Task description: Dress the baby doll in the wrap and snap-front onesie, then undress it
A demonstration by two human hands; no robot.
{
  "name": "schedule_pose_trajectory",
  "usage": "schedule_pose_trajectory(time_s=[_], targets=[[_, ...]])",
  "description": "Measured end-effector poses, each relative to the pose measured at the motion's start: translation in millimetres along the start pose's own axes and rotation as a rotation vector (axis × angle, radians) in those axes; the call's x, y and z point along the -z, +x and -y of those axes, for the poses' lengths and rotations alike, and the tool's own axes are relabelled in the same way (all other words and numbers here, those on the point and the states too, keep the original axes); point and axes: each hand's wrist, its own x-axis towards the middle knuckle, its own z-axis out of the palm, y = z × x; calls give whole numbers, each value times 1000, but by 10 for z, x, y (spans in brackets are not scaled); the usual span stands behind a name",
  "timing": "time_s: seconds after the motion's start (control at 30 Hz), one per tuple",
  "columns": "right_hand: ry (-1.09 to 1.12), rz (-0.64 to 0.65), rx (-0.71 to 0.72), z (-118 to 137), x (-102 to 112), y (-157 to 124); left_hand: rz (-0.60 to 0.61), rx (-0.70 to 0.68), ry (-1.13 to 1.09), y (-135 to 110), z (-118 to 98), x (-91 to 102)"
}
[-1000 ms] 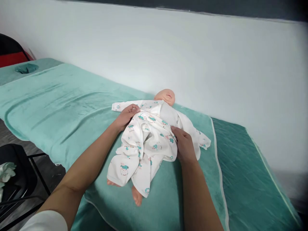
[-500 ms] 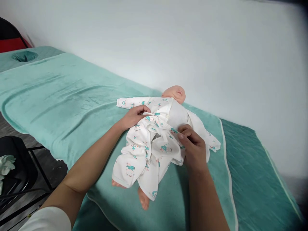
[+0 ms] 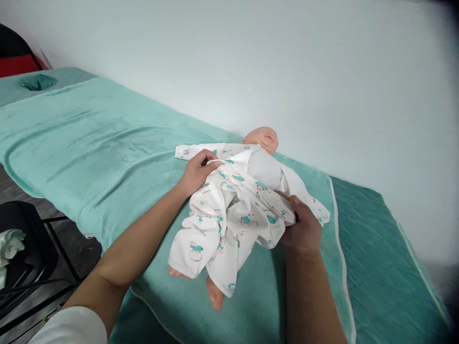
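Note:
A baby doll (image 3: 265, 167) lies on its back, dressed in a white printed top (image 3: 201, 150) with its sleeves spread out to both sides. White baby pants (image 3: 247, 220) with the same teal and red print cover its legs, and the bare feet (image 3: 215, 294) stick out below. My left hand (image 3: 201, 172) pinches the upper edge of the pants at the doll's waist, on the left. Over on the right, my right hand (image 3: 303, 222) grips that edge and holds the cloth stretched sideways; some of its fingers are hidden behind the fabric.
A light green blanket (image 3: 118, 143) covers the bed, with a darker quilted sheet (image 3: 380, 248) showing at the right. The bed stands against a white wall (image 3: 287, 62). At the lower left is a black chair (image 3: 32, 239) with a crumpled pale cloth (image 3: 10, 246) on it.
My right hand has moved right and slightly down, pulling the waist of the pants out flatter and wider. My left hand has shifted slightly up and left, its thumb now on the edge.

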Motion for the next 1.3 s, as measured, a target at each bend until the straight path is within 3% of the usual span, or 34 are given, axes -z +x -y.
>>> schedule_pose_trajectory(time_s=[0.2,0.37,0.53,0.7,0.8,0.9,1.03,1.13,1.3], targets=[[100,-168,71,-99,-59,119,-171,71,-52,74,77,4],[158,-280,72,-98,-133,144,-153,204,-180,91,100,21],[-211,-162,-85,-33,-58,71,59,365,-99,113,66,108],[-313,141,-256,62,215,62,176,319,140,137,63,183],[-400,216,-222,65,305,83,129,235,282,122,76,173],[-475,136,-123,21,277,119,42,163,410,91,86,131],[-735,-147,26,-68,153,179,20,216,533,76,106,90],[-908,-245,93,-120,82,215,90,306,540,95,95,82],[-965,-249,47,-139,45,227,260,368,330,86,-17,64]])
